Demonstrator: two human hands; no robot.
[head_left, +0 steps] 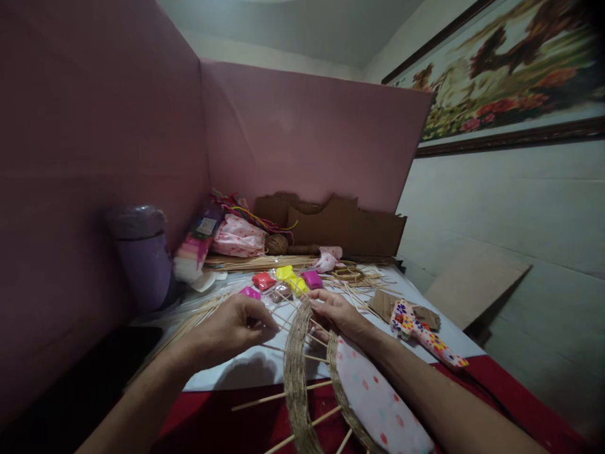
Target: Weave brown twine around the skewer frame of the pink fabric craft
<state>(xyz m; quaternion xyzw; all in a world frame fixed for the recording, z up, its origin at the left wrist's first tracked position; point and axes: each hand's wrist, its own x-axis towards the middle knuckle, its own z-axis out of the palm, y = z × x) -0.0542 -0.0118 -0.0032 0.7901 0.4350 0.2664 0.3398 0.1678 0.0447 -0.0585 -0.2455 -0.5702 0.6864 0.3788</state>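
Observation:
Between my two hands is a round woven piece of twine wound over thin wooden sticks. Its outer twine band (pixel 297 372) curves toward me, and several sticks (pixel 259 401) poke out past it. Inside the inner band lies white fabric with red dots (pixel 373 391). My right hand (pixel 338 315) grips the top of the outer band between thumb and fingers, its forearm passing over the fabric side. To the left of the band, my left hand (pixel 239 325) is closed with its fingertips pinched by the stick ends. What those fingertips hold is too small to make out.
Red, yellow, purple and pink packets (pixel 286 274) lie beyond my hands. A flower-patterned glue gun (pixel 420 331) rests on the right near cardboard. Bundled sticks (pixel 255 262), a twine ball (pixel 276 244) and dotted cloth (pixel 239 236) sit behind. A purple bin (pixel 145 268) stands left.

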